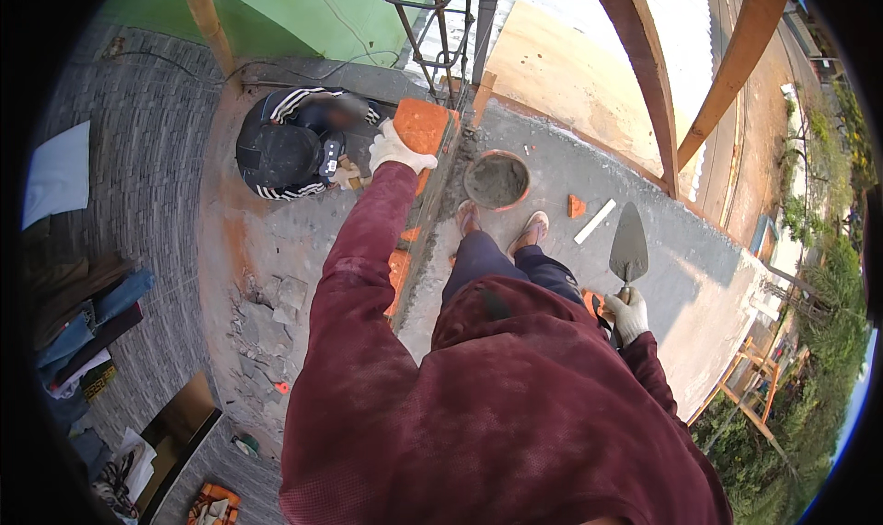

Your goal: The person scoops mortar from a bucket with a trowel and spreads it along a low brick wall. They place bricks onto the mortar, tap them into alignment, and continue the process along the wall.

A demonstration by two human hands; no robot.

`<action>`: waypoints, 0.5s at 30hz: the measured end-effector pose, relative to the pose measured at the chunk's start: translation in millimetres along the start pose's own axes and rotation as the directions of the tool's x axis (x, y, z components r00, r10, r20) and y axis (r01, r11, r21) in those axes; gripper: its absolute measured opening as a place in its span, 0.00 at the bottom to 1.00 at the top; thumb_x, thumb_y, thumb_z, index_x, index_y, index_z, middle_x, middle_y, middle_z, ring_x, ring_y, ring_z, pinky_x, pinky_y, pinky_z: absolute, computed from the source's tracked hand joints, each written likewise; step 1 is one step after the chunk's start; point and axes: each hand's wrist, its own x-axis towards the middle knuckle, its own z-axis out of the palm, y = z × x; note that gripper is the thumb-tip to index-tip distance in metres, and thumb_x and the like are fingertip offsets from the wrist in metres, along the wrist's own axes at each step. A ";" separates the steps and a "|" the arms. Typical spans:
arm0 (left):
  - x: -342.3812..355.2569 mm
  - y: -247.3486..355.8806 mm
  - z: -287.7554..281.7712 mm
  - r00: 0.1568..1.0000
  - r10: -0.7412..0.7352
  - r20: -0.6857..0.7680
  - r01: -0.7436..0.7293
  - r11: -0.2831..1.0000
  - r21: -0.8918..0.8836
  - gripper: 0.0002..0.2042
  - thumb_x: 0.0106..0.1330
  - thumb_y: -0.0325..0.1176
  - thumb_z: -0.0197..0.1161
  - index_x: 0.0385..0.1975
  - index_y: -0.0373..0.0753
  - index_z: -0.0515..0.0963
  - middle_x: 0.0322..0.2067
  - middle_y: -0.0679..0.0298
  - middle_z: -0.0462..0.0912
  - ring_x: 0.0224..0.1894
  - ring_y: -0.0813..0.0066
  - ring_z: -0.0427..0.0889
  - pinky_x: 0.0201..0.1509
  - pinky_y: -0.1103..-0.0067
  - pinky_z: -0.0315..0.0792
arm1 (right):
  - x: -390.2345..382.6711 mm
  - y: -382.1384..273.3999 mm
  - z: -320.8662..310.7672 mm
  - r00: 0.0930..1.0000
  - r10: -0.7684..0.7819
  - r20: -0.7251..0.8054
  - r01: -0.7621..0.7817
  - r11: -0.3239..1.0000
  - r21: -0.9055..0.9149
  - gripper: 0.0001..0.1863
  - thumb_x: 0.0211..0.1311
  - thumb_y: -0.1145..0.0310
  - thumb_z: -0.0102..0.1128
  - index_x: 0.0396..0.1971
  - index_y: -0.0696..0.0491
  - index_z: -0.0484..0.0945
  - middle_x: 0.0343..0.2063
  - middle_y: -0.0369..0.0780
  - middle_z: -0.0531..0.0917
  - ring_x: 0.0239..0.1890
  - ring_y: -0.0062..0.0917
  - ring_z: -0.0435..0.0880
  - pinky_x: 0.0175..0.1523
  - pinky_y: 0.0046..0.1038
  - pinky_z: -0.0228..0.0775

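Note:
My left hand (397, 153), in a white glove, grips an orange brick (425, 123) over the top of a narrow brick wall (416, 240). My right hand (629, 314), also gloved, holds a steel pointed trowel (629, 243) by its handle, blade pointing away over the grey concrete slab (681, 277). A round orange pan of grey mortar (497, 179) sits just beyond my sandalled feet (501, 226). My dark red sleeves and body fill the lower middle of the view.
A person in a dark striped jacket and cap (292, 143) crouches below, left of the wall. A brick fragment (576, 206) and white stick (595, 221) lie on the slab. Wooden poles (644, 56), rebar (441, 28), rubble (267, 313) and clothes (87, 318) surround.

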 end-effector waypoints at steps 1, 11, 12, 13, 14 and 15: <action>6.4 3.0 5.2 1.000 -0.002 -0.001 0.002 1.000 0.011 0.64 0.34 0.52 0.85 0.74 0.43 0.52 0.65 0.49 0.70 0.67 0.51 0.72 0.69 0.63 0.72 | -3.8 6.2 0.3 1.000 0.007 -0.020 -0.006 1.000 0.027 0.12 0.61 0.73 0.67 0.38 0.56 0.71 0.29 0.38 0.79 0.29 0.22 0.83 0.34 0.26 0.82; 31.1 27.4 25.3 1.000 -0.006 -0.013 0.008 0.995 0.096 0.65 0.35 0.53 0.86 0.76 0.42 0.51 0.65 0.50 0.71 0.67 0.53 0.71 0.69 0.64 0.72 | -23.2 25.7 5.9 0.996 0.064 -0.059 -0.061 0.997 0.043 0.12 0.61 0.71 0.68 0.39 0.57 0.74 0.31 0.36 0.79 0.31 0.21 0.84 0.36 0.26 0.82; 32.4 27.9 26.3 1.000 -0.004 -0.009 0.005 0.996 0.090 0.66 0.35 0.53 0.86 0.76 0.41 0.50 0.65 0.49 0.71 0.68 0.52 0.70 0.71 0.64 0.70 | -23.1 23.3 7.4 0.997 0.064 -0.054 -0.062 0.998 0.030 0.12 0.61 0.71 0.68 0.39 0.57 0.75 0.31 0.36 0.80 0.31 0.21 0.84 0.36 0.26 0.82; 33.8 27.8 27.4 1.000 -0.011 -0.019 0.012 0.995 0.100 0.65 0.35 0.54 0.86 0.76 0.43 0.51 0.65 0.51 0.71 0.67 0.53 0.71 0.69 0.63 0.72 | -22.7 20.8 9.5 0.997 0.066 -0.050 -0.064 0.997 0.032 0.12 0.61 0.71 0.67 0.39 0.57 0.75 0.31 0.36 0.80 0.31 0.21 0.84 0.36 0.26 0.82; 35.3 27.2 28.6 0.999 -0.017 -0.030 0.020 0.994 0.109 0.64 0.36 0.54 0.85 0.75 0.44 0.51 0.64 0.52 0.71 0.67 0.54 0.72 0.66 0.63 0.74 | -22.0 18.2 12.2 0.997 0.068 -0.046 -0.066 0.997 0.034 0.12 0.61 0.71 0.67 0.39 0.57 0.75 0.31 0.36 0.80 0.31 0.20 0.84 0.36 0.26 0.81; 36.1 27.2 29.8 0.999 -0.024 -0.040 0.029 0.993 0.117 0.63 0.36 0.54 0.85 0.74 0.46 0.52 0.63 0.54 0.71 0.66 0.56 0.72 0.64 0.62 0.76 | -21.6 14.6 14.4 0.997 0.070 -0.043 -0.068 0.997 0.033 0.12 0.61 0.71 0.67 0.39 0.57 0.75 0.31 0.36 0.80 0.31 0.20 0.83 0.36 0.25 0.81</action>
